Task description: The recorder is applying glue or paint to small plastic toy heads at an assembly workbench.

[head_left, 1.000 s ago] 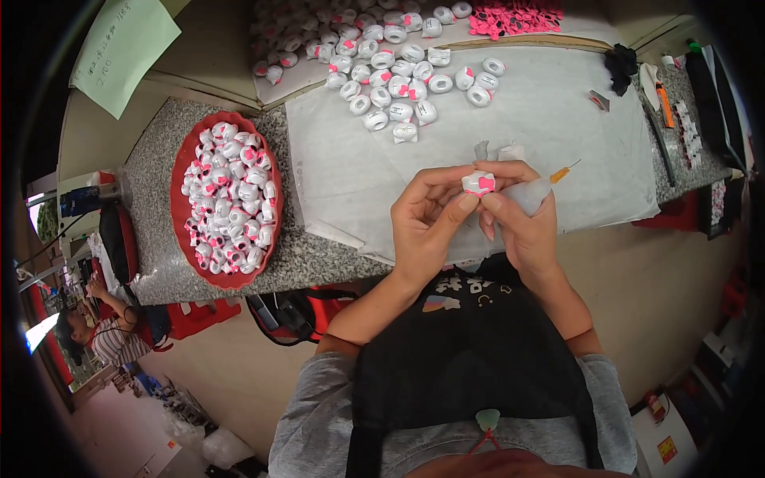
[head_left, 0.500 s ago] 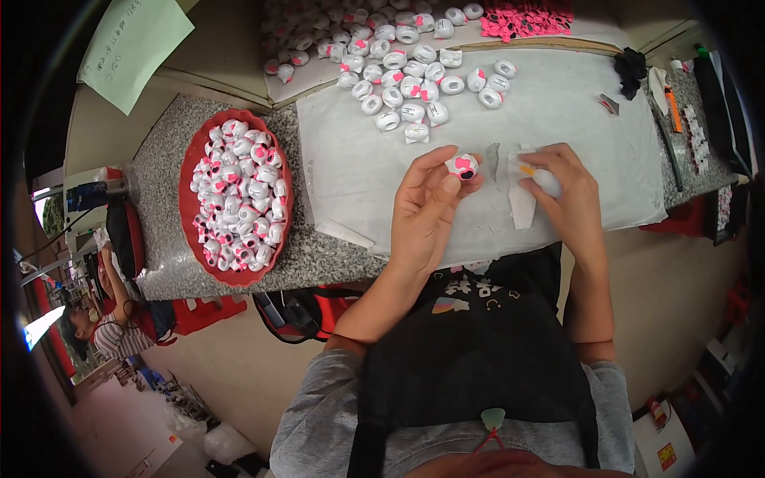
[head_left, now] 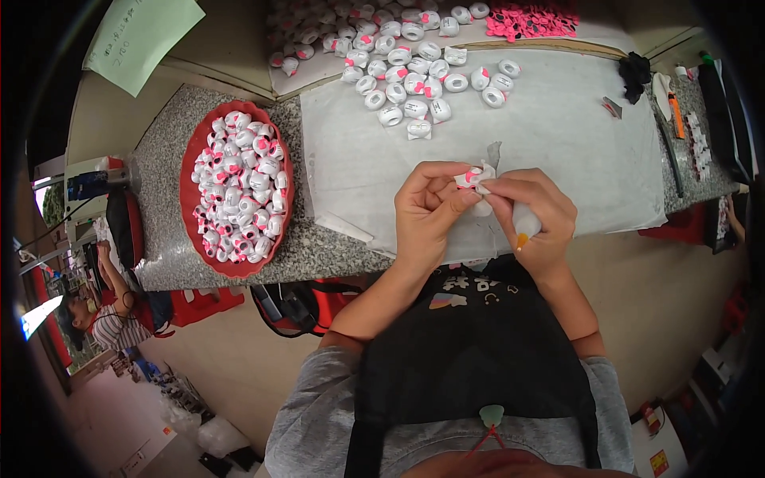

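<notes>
In front of my chest, my left hand (head_left: 426, 205) pinches a small white toy head with a pink bow (head_left: 468, 180) between thumb and fingers. My right hand (head_left: 543, 209) is closed, with a white cloth (head_left: 487, 173) at its fingertips pressed against the toy head. Tucked in that same hand is a small white squeeze bottle (head_left: 526, 220), its orange tip pointing down toward me. The fingers and cloth cover part of the toy head.
A red scalloped basin (head_left: 288, 187) full of similar toy heads stands at left. More white heads (head_left: 415, 108) lie on the paper sheet (head_left: 574, 143), near a pile of pink pieces (head_left: 532, 22). An orange-handled tool (head_left: 676, 116) lies right. A person (head_left: 119, 319) sits far left.
My right hand has lifted the cloth off the sheet and moved left to the toy head. The bottle in it has swung tip-down. My left hand still holds the toy head.
</notes>
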`<state>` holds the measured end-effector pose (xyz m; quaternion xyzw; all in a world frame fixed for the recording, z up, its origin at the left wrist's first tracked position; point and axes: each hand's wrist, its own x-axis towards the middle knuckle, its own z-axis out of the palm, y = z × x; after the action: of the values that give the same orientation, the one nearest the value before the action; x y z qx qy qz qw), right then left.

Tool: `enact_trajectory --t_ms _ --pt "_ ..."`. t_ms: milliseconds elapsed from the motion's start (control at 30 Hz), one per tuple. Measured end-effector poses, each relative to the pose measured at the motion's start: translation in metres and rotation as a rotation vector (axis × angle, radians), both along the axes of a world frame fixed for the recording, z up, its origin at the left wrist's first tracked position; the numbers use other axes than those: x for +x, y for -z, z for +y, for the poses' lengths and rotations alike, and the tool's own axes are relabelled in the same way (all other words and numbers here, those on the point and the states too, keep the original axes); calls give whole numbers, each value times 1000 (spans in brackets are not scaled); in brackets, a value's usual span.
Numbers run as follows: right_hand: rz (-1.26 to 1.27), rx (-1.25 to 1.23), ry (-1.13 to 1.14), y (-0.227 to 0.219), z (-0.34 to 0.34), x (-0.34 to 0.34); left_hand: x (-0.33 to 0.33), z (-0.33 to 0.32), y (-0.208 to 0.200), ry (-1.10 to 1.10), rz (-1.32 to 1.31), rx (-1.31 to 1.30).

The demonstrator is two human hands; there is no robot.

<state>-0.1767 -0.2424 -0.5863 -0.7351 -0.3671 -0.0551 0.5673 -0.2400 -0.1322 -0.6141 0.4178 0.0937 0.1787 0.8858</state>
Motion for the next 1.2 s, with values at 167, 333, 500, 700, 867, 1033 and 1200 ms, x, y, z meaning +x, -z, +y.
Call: enact_trajectory --t_ms 167,333,500,700,867,1033,1200 --pt "-232 58 117 8 5 -7 1 -3 -1 -25 7 60" --pt "83 39 26 -4 0 -5 2 -3 -1 -30 -32 37" --pt "628 119 162 -3 -25 -2 3 8 -12 -58 -82 -6" --pt "387 -129 381 -1 -79 27 -6 28 -29 -30 -203 129" --pt "236 -305 217 -1 -58 36 -46 113 -49 -772 17 996" --pt "415 -199 189 2 -49 30 -38 117 -68 -649 413 1676" --pt "316 -84 164 1 -56 25 61 49 -45 -114 -89 1698"
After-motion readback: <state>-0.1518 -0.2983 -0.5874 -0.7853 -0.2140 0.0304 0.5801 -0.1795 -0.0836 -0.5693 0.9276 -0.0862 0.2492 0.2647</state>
